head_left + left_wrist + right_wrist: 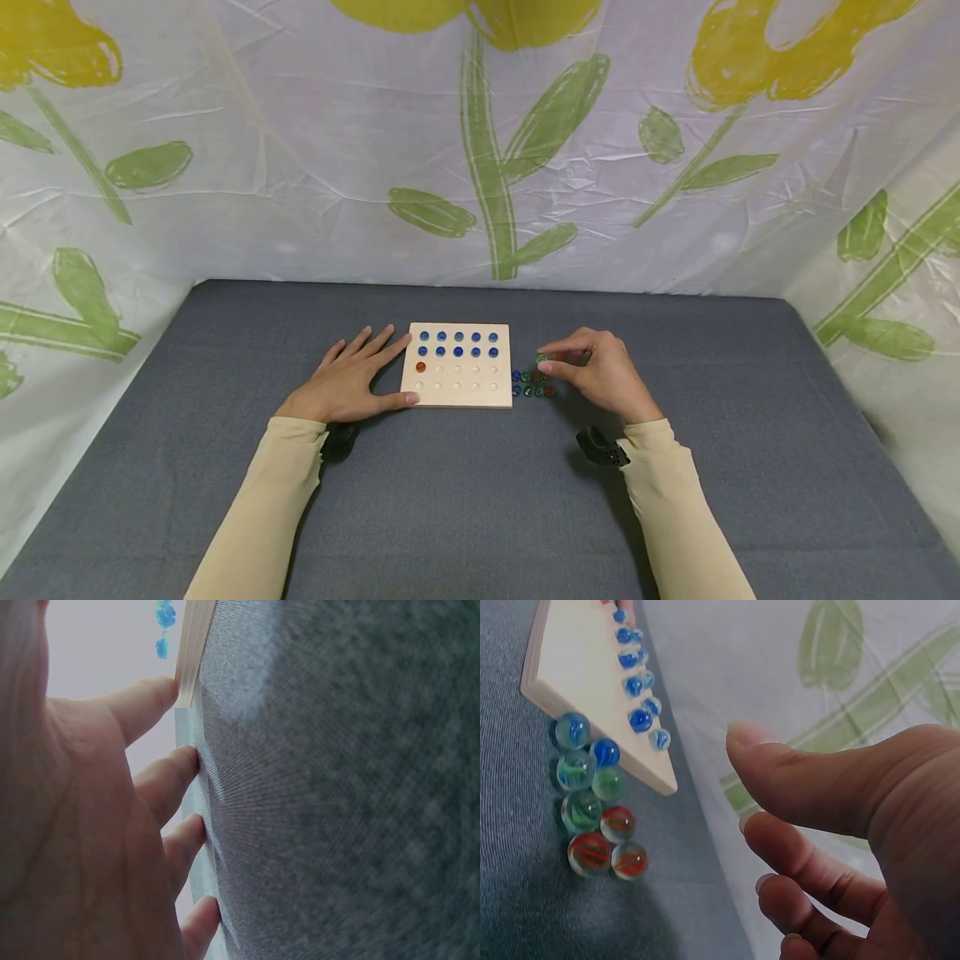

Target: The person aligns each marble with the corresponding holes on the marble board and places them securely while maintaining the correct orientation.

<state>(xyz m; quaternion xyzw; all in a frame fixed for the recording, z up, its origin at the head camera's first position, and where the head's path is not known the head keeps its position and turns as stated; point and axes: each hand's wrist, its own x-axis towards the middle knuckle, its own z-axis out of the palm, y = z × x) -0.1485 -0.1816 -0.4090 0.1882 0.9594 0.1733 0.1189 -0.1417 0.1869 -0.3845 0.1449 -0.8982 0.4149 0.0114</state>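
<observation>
Sleeves, two: left beige sleeve (251,508) and right beige sleeve (686,508), reaching in from the near edge.

Wrist devices, two, black: left device (339,442) and right device (602,447), sitting at the cuffs.

Desk (480,508), grey cloth surface: carrying everything below.

Left hand (341,390): lying palm down at the board's left side, fingers straight and spreading apart; the thumb is resting on the near left corner, and the index finger is touching the left edge farther back.

Right hand (603,375): hovering to the right of the board, thumb and index finger pinching one green marble (542,357) above the loose group; the pinch itself is hidden in the right wrist view.

Loose marbles (581,811), eight, glass: lying on the desk just beyond the board's right edge in two rows of four, running from blue through green to red.

Board (467,377), pale wood, four rows of five places: lying flat between the hands. Nearest row is showing five bare hollows; next row is holding one orange-red marble (421,367) at its left end, four hollows following; two far rows are holding ten blue marbles (458,352).

Backdrop (300,167), whitish sheeting: hanging behind the desk, displaying yellow flowers (795,67) and green stems (491,192).
</observation>
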